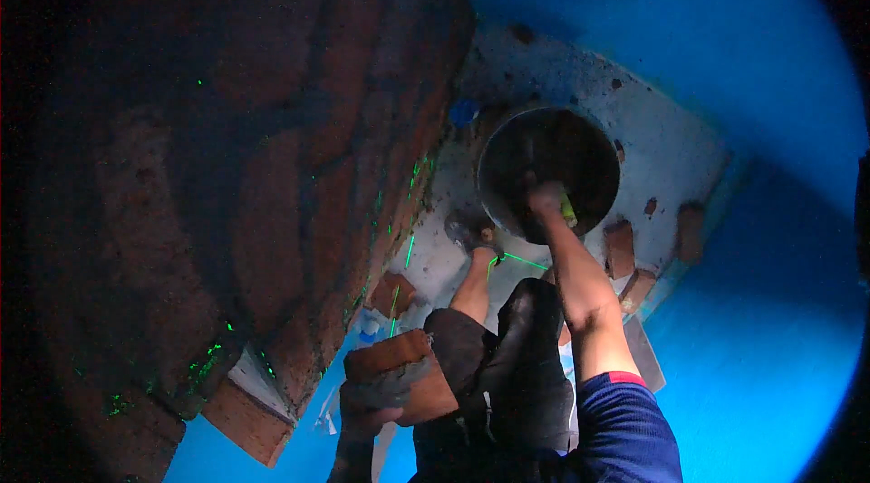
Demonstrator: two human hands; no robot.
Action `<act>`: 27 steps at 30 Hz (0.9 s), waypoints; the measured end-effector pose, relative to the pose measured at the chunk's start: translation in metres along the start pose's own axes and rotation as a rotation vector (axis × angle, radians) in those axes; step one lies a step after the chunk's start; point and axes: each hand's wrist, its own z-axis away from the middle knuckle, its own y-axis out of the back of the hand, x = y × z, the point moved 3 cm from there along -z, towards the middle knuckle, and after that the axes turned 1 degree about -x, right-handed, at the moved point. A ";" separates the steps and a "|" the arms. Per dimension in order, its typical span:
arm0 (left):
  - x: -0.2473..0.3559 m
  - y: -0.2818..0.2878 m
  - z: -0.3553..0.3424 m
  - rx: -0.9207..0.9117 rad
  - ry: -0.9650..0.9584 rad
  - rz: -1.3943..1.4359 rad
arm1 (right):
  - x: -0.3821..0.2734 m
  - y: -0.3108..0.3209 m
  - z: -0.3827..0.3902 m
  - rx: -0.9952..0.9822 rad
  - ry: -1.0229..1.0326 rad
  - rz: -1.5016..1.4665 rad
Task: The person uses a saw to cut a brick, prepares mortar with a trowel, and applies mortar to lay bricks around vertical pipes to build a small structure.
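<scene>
My left hand (pixel 367 420), low in the view and partly in shadow, is closed around a reddish brick (pixel 439 390) with a greyish smear on its upper face. My right arm stretches forward over a round dark bucket (pixel 594 152). Inside its rim, my right hand (pixel 546 199) grips a tool by its yellow-green handle (pixel 568 211). The tool's working end is lost in the dark of the bucket, and so are its contents. My right fingers are slightly blurred.
A dark brick wall (pixel 272 184) fills the left side. Loose bricks (pixel 620 249) lie right of the bucket, and another brick (pixel 391 294) sits by the wall. A blue wall (pixel 779 302) stands at the right. Green laser lines (pixel 526 261) cross the floor near my foot.
</scene>
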 end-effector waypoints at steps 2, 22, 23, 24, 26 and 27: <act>0.002 -0.001 0.003 -0.032 -0.011 -0.039 | 0.003 0.005 0.018 0.125 -0.183 -0.086; 0.112 -0.015 0.069 -0.402 -0.243 0.403 | -0.007 0.243 0.418 0.039 0.153 -0.730; 0.125 -0.019 0.080 -0.424 -0.232 0.404 | -0.009 0.267 0.436 0.118 0.289 -0.663; 0.138 -0.019 0.092 -0.422 -0.285 0.414 | -0.013 0.291 0.452 0.204 0.409 -0.589; 0.157 -0.024 0.117 -0.578 -0.219 0.340 | -0.023 0.336 0.483 0.401 0.658 -0.489; 0.168 -0.027 0.130 -0.615 -0.231 0.355 | -0.028 0.357 0.494 0.340 0.753 -0.501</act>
